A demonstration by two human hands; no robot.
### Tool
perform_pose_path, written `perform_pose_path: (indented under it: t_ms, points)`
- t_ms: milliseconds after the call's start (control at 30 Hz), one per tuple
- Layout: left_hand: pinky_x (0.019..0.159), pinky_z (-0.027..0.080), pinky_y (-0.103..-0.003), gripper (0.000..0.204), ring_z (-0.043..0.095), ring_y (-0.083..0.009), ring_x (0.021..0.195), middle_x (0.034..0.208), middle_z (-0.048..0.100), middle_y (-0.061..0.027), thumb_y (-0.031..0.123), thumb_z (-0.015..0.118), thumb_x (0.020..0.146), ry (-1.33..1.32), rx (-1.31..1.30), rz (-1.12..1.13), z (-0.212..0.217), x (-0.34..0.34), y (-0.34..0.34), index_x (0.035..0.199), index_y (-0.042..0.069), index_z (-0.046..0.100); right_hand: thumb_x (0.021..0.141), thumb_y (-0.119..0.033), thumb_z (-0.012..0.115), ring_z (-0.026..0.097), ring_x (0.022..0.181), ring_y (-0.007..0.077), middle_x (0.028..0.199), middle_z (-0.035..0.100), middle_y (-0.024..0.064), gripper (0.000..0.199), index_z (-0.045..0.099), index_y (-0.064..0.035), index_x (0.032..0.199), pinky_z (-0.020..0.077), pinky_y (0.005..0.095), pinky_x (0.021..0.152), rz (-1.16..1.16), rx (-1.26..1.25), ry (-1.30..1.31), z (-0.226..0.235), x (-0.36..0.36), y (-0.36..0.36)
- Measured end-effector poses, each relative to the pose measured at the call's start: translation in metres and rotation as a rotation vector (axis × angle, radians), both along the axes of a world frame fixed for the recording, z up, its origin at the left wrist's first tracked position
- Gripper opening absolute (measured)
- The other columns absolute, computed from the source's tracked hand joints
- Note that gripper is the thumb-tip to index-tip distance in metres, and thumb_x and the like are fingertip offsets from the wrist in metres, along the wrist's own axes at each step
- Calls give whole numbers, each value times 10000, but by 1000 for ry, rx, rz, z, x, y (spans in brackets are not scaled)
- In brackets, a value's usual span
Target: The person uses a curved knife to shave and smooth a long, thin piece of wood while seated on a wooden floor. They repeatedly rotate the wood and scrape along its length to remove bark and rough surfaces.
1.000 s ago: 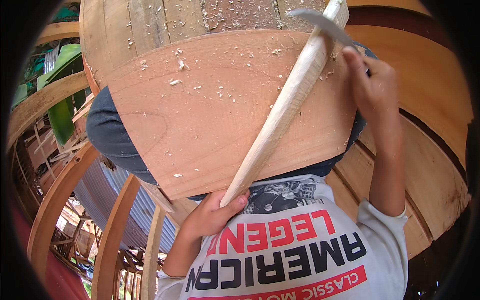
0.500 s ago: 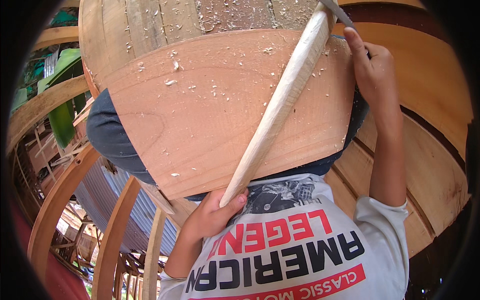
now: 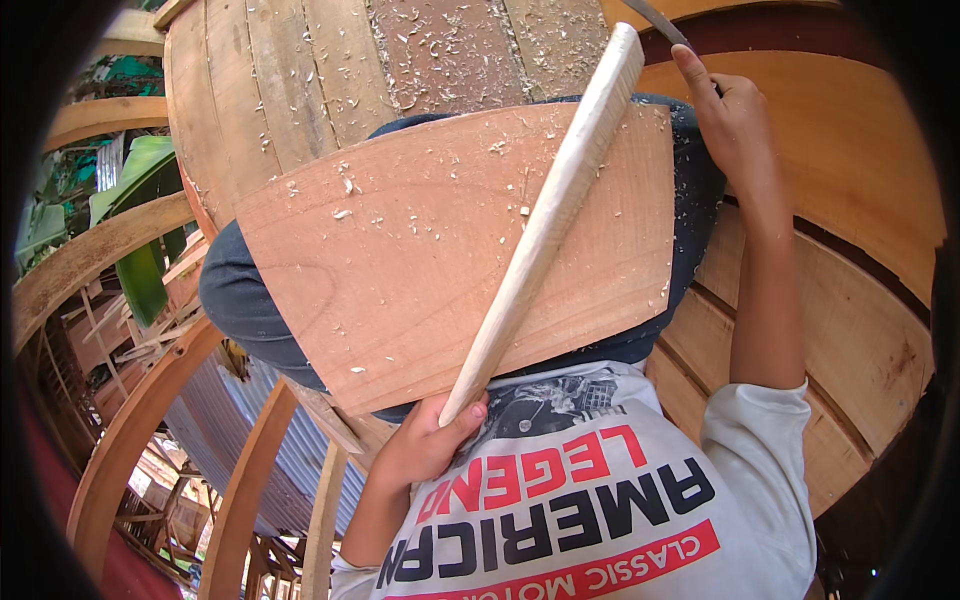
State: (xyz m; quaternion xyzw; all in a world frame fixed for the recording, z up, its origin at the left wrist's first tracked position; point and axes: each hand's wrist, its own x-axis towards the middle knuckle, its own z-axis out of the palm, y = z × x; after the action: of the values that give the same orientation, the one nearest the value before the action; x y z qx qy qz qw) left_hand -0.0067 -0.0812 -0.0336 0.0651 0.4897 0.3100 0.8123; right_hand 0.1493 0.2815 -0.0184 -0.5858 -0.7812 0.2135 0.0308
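A pale, partly shaved wooden stick (image 3: 550,205) slants across a thin reddish-brown board (image 3: 400,265) that lies over my lap. My left hand (image 3: 425,440) is closed round the stick's near end, close to my shirt. Up at the right, my right hand (image 3: 735,120) grips a knife, its thumb stretched along the back. The grey knife blade (image 3: 652,18) points up and left, past the stick's far end and apart from it. Its handle is mostly hidden in my fingers. Curled wood shavings (image 3: 345,186) are scattered on the board.
Beyond my knees runs a plank floor (image 3: 280,70) strewn with shavings. Curved wooden ribs (image 3: 145,420) stand at the left, with corrugated metal sheets (image 3: 230,440) and a green leaf (image 3: 140,180) outside them. Wooden planking (image 3: 830,350) rises close by my right arm.
The knife has moved off the stick's far end, up and left, leaving that end uncovered. My left hand still holds the near end. The whole view has shifted slightly.
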Motion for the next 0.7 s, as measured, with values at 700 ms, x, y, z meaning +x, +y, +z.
perform_pose_path:
  t_ms: [700]
  points:
    - [598,360,-215,463,409,-78,694,816,473,-4,432,492,947,249,84,-6,62,2,8,1068,-15,476,909,-343,626,308,525,53,493,338,-7,503,472,26,605,253,297,431,-119,-135,780,-27,41,-47]
